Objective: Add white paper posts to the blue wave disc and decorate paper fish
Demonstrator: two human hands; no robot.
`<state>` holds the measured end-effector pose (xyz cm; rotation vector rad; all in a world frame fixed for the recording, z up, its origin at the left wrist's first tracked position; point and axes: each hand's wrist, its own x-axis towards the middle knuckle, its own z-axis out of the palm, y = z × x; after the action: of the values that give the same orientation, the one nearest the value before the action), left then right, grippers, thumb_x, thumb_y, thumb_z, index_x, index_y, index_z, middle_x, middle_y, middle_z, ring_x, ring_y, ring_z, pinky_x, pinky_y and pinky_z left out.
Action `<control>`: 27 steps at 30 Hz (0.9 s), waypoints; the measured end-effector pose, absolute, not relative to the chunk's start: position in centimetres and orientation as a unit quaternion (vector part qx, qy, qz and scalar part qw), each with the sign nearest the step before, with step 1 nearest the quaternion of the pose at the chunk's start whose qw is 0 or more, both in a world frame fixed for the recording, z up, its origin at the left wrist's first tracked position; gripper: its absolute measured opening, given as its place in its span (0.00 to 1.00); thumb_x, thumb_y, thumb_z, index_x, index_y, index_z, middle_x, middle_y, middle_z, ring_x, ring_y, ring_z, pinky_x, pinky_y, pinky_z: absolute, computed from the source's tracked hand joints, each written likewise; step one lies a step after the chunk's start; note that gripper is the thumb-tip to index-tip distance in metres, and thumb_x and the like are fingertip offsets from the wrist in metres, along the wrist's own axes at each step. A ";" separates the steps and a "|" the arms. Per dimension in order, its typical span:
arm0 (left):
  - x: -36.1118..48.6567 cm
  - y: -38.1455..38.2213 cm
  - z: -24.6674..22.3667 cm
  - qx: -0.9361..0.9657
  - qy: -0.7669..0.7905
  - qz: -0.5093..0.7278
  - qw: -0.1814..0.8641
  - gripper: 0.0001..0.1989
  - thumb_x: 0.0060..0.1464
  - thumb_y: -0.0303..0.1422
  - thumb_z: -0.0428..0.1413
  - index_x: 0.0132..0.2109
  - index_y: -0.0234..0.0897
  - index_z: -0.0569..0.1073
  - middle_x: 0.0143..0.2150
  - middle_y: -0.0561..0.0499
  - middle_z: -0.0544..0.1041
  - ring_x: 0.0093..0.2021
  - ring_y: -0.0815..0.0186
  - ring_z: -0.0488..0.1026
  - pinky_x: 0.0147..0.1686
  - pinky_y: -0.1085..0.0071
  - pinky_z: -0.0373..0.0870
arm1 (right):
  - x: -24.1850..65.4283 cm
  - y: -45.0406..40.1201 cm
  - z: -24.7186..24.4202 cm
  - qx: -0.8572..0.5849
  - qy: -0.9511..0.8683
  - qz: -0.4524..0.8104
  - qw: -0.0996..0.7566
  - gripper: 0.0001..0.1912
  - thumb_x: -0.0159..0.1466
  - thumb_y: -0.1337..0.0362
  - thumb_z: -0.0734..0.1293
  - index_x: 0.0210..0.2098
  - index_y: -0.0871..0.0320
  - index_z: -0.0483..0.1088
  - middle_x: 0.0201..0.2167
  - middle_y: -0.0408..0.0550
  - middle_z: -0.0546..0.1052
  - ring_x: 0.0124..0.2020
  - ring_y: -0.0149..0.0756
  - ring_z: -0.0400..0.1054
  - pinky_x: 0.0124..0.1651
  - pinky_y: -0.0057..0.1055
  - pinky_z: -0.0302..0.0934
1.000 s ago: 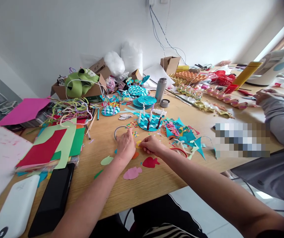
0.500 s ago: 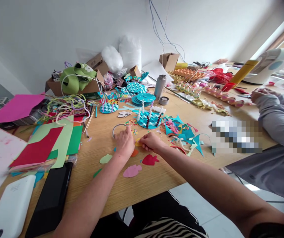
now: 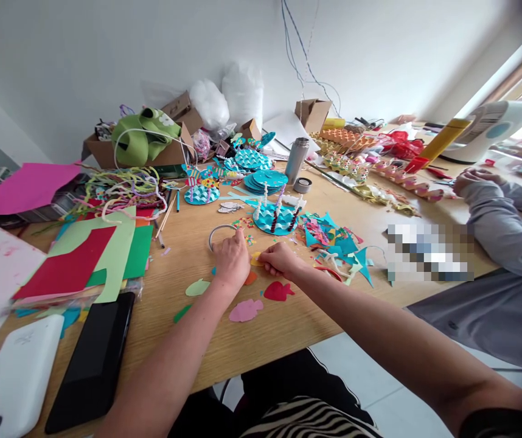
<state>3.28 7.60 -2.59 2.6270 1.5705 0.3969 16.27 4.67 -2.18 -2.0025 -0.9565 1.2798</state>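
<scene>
- Two bare hands worked near each other over the light brown wooden table (image 3: pixel 306 328), a small gap between them.
- The right hand (image 3: pixel 281 260) had its thumb and fingers drawn together on the edge of a small yellow paper piece (image 3: pixel 256 259), which lay between the hands; whether it touched the tabletop could not be told.
- The left hand (image 3: pixel 232 258) was bent with its knuckles up, against a thin grey curved band (image 3: pixel 218 228); its fingertips were hidden, so whether they gripped anything could not be told.
- Just beside the left wrist, an orange paper piece (image 3: pixel 250 278) showed partly.
- Nearer the table's front edge lay a red paper fish (image 3: pixel 278 291), a pink paper fish (image 3: pixel 246 311) and a pale green paper cutout (image 3: pixel 197 287), apart from one another; a dark green paper piece (image 3: pixel 182 313) lay partly under the left forearm.
- Beyond the hands stood a round turquoise base with wavy paper strips and upright beaded posts (image 3: pixel 275 224).
- To its right spread a heap of turquoise and mixed paper scraps (image 3: pixel 345 246).
- Behind it were a stack of turquoise discs (image 3: pixel 264 181) and an upright silver metal flask (image 3: pixel 297 159).
</scene>
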 end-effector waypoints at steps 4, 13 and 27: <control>3.3 7.6 -2.5 0.850 0.512 0.120 0.030 0.26 0.57 0.28 0.54 0.60 0.31 0.55 0.48 0.39 0.75 0.51 0.55 0.71 0.51 0.55 0.61 | 16.2 4.7 -2.2 -0.753 -0.358 0.476 0.280 0.18 0.56 0.73 0.63 0.12 0.59 0.61 0.05 0.37 0.62 0.07 0.21 0.53 0.11 0.19 0.47; 3.4 7.7 -2.6 0.848 0.515 0.125 0.035 0.24 0.58 0.27 0.52 0.60 0.30 0.56 0.46 0.38 0.76 0.50 0.53 0.72 0.51 0.53 0.61 | 16.1 4.7 -2.0 -0.759 -0.359 0.469 0.275 0.18 0.56 0.73 0.63 0.11 0.59 0.60 0.05 0.37 0.62 0.07 0.21 0.53 0.11 0.19 0.47; 3.4 7.5 -2.4 0.850 0.512 0.114 0.047 0.24 0.59 0.29 0.52 0.61 0.32 0.55 0.48 0.38 0.75 0.51 0.54 0.71 0.52 0.52 0.60 | 16.0 4.8 -2.1 -0.765 -0.363 0.463 0.263 0.18 0.56 0.73 0.63 0.11 0.59 0.61 0.05 0.38 0.62 0.07 0.22 0.53 0.11 0.20 0.47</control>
<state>3.41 7.53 -2.40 2.5937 1.5633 0.3467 15.99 4.77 -2.06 -2.0680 -0.9810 1.2508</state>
